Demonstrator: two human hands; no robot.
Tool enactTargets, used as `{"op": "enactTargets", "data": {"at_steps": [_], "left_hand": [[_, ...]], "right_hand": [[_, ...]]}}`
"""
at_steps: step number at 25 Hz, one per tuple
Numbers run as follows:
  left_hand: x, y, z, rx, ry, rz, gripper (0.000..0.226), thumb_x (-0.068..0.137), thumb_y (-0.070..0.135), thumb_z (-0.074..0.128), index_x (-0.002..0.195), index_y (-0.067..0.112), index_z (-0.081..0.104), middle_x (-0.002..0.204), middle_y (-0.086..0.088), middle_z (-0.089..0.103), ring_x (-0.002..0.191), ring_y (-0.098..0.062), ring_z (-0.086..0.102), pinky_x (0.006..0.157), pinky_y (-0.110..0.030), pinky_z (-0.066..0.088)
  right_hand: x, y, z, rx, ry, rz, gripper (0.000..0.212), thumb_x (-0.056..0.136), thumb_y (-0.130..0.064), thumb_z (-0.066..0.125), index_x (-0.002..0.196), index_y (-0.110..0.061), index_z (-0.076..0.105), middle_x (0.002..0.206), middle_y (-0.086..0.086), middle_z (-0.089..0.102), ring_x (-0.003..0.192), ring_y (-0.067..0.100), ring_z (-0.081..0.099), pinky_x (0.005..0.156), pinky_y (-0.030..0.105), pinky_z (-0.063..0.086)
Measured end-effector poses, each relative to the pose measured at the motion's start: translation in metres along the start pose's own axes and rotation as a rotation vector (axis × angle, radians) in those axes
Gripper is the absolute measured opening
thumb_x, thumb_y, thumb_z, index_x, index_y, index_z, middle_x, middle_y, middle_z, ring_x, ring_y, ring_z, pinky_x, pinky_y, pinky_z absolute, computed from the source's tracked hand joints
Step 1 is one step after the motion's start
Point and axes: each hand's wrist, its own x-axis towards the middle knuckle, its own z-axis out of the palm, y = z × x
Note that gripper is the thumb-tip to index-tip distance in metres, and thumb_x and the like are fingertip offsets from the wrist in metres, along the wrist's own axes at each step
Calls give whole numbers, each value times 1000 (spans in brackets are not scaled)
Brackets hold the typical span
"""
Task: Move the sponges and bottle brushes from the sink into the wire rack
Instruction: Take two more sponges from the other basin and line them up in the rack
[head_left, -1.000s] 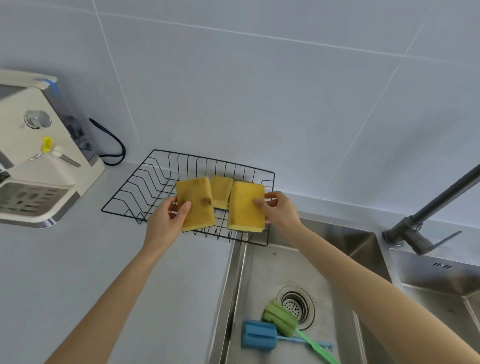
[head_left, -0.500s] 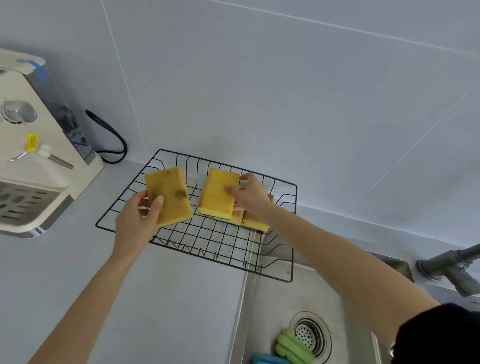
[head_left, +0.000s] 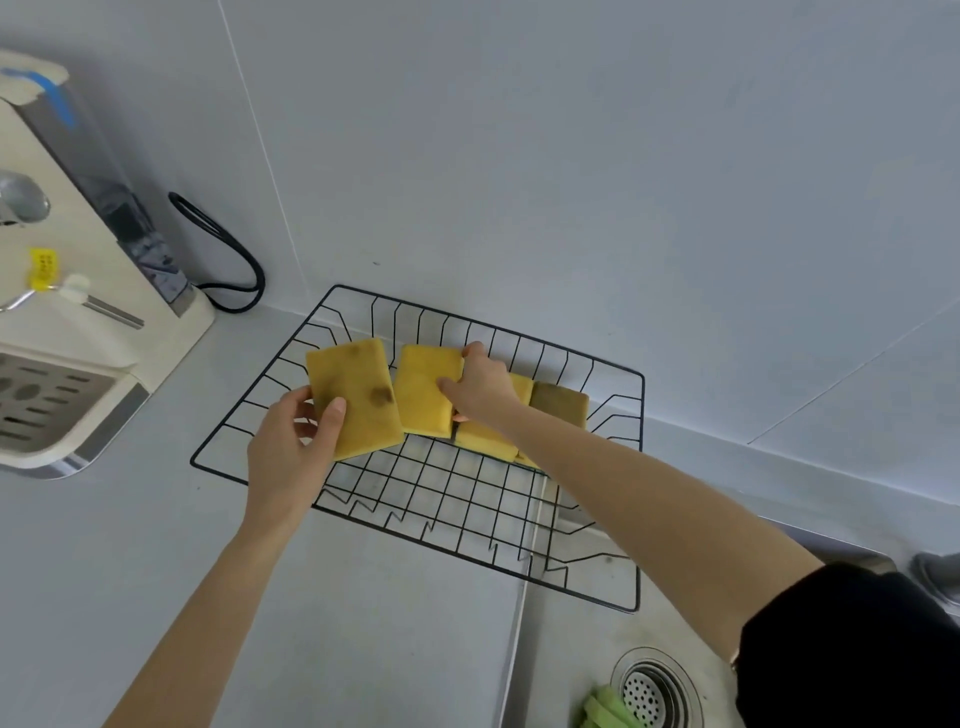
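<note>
A black wire rack (head_left: 467, 551) sits on the counter, its right end over the sink. My left hand (head_left: 296, 447) grips a stained yellow sponge (head_left: 358, 395) above the rack's left part. My right hand (head_left: 480, 387) holds a cleaner yellow sponge (head_left: 423, 389) over the rack's back middle. Under my right wrist, two more yellow sponges (head_left: 485, 441) lie in the rack, and an olive-topped one (head_left: 561, 405) rests at the back right. A green bottle brush head (head_left: 608, 709) shows in the sink (head_left: 561, 675) beside the drain, cut off by the frame edge.
A cream water dispenser (head_left: 78, 322) stands on the counter at the left, with a black cable (head_left: 228, 260) looping behind it. The tiled wall runs right behind the rack. A dark faucet base (head_left: 937, 574) sits at the right edge. The sink drain (head_left: 654, 688) is bottom right.
Both hands carried their sponges further back over the rack. My view tilted up and left, so the sink brushes have mostly dropped out of frame.
</note>
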Motion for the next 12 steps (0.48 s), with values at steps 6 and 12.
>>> {"op": "enactTargets", "data": {"at_steps": [6,12], "left_hand": [[-2,-4,3,11,13,45,39,88,31,52,116,4,51,109,-16,59,88,-18,52,71,-30,39],[0,-9,8,75,7,60,40,87,31,53,116,4,51,107,-17,59,85,-18,52,58,-15,36]], "right_hand": [[-11,4,-2,-307,135,-207,38,94,-26,43,126,-5,37,123,16,50,103,35,55,62,35,41],[-9,16,31,-805,-1,-520,78,83,-47,56,146,-23,17,156,15,9,144,37,5,116,51,13]]}}
